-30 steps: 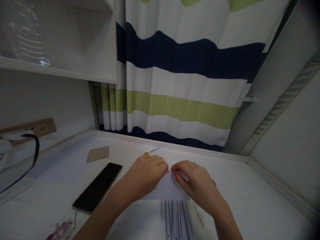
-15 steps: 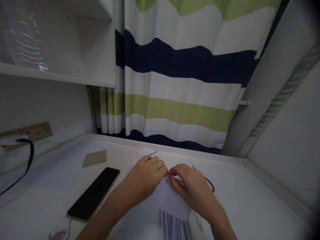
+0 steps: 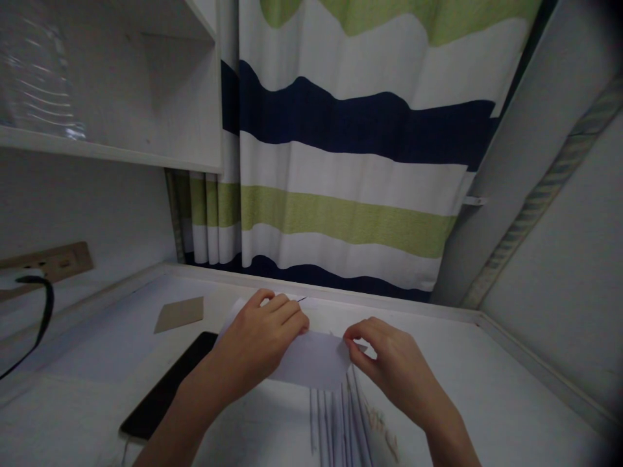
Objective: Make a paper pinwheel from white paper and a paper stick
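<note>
A white sheet of paper [image 3: 316, 363] spans the gap between my two hands, above the desk. My left hand [image 3: 267, 334] is closed on its upper left part, the fingers curled over the edge. At the right corner my right hand [image 3: 394, 353] pinches the sheet between thumb and index finger. Below the sheet lie several narrow folded paper strips [image 3: 341, 425] side by side, their far ends covered by it. A thin dark pointed thing [image 3: 302, 299] sticks out behind my left fingers; the rest of it is hidden.
A black phone [image 3: 165, 389] lies left, partly behind my left forearm, with a cord at its near end. Beyond it is a brown card [image 3: 179, 314]. A striped curtain [image 3: 350, 214] hangs behind the white desk [image 3: 487, 389]. A shelf [image 3: 111, 152] juts out at upper left.
My hands have moved apart from a fingertip-to-fingertip pinch, and the paper now stretches between them. My left hand shifted left and up. The red-handled tool by my right hand no longer shows.
</note>
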`<action>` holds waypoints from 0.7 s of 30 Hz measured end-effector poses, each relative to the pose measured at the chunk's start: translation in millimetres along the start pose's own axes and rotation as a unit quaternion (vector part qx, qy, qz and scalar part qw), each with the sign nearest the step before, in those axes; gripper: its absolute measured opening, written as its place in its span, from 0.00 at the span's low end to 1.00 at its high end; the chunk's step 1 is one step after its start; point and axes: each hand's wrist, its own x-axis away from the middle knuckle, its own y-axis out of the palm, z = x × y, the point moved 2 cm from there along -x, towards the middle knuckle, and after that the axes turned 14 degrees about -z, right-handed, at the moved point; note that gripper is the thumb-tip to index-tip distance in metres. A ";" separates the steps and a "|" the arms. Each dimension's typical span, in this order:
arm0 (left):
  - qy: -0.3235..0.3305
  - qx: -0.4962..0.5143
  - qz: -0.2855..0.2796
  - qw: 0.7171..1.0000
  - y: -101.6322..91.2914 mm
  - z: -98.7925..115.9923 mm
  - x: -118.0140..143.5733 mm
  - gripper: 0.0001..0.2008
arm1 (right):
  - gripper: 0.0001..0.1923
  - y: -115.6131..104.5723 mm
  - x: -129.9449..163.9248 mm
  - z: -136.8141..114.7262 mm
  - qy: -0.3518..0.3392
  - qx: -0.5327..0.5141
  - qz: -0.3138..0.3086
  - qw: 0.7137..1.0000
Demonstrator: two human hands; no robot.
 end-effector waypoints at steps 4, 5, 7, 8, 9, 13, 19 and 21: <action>-0.040 0.010 0.007 0.999 -4.8 -18.3 11.4 0.09 | 0.06 -1.6 3.4 24.6 0.044 0.050 0.037 0.997; -0.059 0.011 0.016 0.998 -6.6 -24.5 15.2 0.08 | 0.07 -3.6 5.3 33.6 0.063 0.063 0.052 0.995; -0.096 -0.003 0.048 0.994 -9.7 -32.9 20.4 0.08 | 0.09 -8.8 9.7 48.4 0.098 0.078 0.086 0.988; -0.102 -0.004 0.055 0.993 -10.0 -33.5 20.5 0.08 | 0.10 -11.4 11.5 52.0 0.104 0.079 0.101 0.986; -0.101 0.005 0.048 0.994 -9.0 -31.2 18.5 0.08 | 0.09 -13.4 12.7 52.0 0.102 0.076 0.113 0.985; -0.041 0.021 -0.007 0.999 1.3 -0.1 -2.7 0.06 | 0.09 -11.6 8.6 19.3 0.026 0.058 0.110 0.992; -0.012 0.040 -0.012 0.999 11.2 28.9 -17.4 0.07 | 0.06 6.2 -5.5 -20.9 -0.055 0.046 0.013 0.997; -0.017 0.050 -0.019 0.998 11.4 29.6 -17.0 0.08 | 0.08 8.8 -7.1 -19.1 -0.050 0.052 0.007 0.997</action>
